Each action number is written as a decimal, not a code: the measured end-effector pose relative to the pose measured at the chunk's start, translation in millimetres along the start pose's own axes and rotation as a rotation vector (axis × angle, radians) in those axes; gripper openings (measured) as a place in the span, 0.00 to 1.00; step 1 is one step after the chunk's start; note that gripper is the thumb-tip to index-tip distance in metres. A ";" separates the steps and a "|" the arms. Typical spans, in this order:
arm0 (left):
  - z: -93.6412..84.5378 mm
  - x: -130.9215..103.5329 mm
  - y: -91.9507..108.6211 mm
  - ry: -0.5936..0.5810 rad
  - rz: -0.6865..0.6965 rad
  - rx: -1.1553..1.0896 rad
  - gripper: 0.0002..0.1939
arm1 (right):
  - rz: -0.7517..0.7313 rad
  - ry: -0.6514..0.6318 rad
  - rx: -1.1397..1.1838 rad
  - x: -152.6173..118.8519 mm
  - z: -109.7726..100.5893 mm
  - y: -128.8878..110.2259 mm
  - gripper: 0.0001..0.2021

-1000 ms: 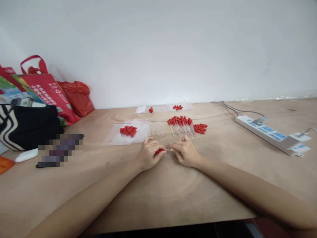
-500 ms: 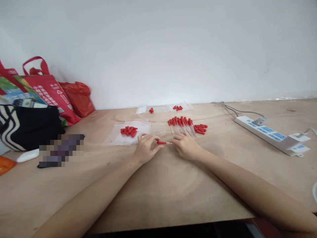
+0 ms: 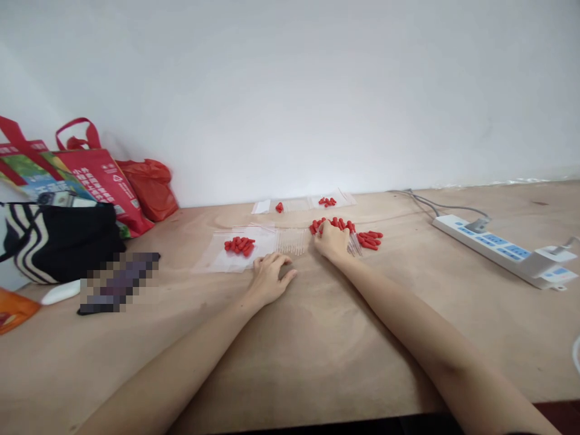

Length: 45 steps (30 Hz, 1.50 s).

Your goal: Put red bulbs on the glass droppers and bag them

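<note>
The reference landmark is the tube row (image 3: 292, 240), a line of thin, clear tubes lying on the worktop (image 3: 290, 362). The left hand (image 3: 270, 279) rests palm down on the near side of the tube row, slightly to its left; its grip is apart, with the thumb spread from the curled fingers. The right hand (image 3: 333, 241) is just right of the tube row, reaching onto the red-topped tubes (image 3: 339, 222), which lie side by side. Its fingertips are hidden; whether its grip is apart, together or clamped on a tube cannot be determined.

Loose red bulbs (image 3: 370, 240) lie farther right of the tube row, beyond the red-topped tubes. To the left of the tube row, a heap of red bulbs (image 3: 239, 245) sits on clear plastic bags (image 3: 212, 257). Behind the tube row is a second set: a small red cluster (image 3: 279, 207) and, to its right, small red pieces (image 3: 327, 201) on a clear bag (image 3: 347, 197). A white power strip (image 3: 483, 241) lies well to the right of the tube row.
</note>
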<state>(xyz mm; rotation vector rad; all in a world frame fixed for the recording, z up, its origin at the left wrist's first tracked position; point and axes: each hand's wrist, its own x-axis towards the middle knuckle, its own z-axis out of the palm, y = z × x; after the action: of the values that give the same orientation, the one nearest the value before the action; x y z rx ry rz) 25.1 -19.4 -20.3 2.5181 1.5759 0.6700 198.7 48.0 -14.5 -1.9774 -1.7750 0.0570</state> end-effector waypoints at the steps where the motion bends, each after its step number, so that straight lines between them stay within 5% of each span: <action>1: -0.1 0.1 0.3 -0.001 0.002 0.002 0.06 | 0.008 -0.003 -0.011 0.2 1.0 -1.2 0.11; 11: -0.1 -1.1 2.6 0.010 0.001 0.002 0.05 | 0.007 -0.040 -0.108 -0.2 3.9 -3.4 0.12; 20: -11.0 8.5 -31.5 0.330 -0.237 0.300 0.08 | -0.033 -0.069 -0.090 -2.3 12.0 -28.1 0.13; 28: -24.3 9.5 -60.6 0.292 -0.331 0.452 0.09 | 0.022 -0.169 -0.076 4.0 16.9 -33.8 0.14; 35: -26.5 12.4 -67.3 0.238 -0.382 0.517 0.09 | -0.008 -0.093 -0.056 -3.6 12.2 -28.4 0.14; 40: -28.8 11.2 -56.5 0.272 -0.310 0.506 0.09 | -0.196 0.107 0.046 -25.4 3.7 -4.5 0.12; 45: -20.8 0.6 -17.8 0.267 -0.052 0.289 0.07 | -0.489 0.168 0.144 -58.2 -5.7 37.1 0.09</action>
<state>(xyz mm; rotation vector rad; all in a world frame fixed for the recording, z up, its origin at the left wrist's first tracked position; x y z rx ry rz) 1.9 -13.8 -6.9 2.6647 1.9487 0.8581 225.8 -10.6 -39.7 -1.3639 -2.0245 -0.1343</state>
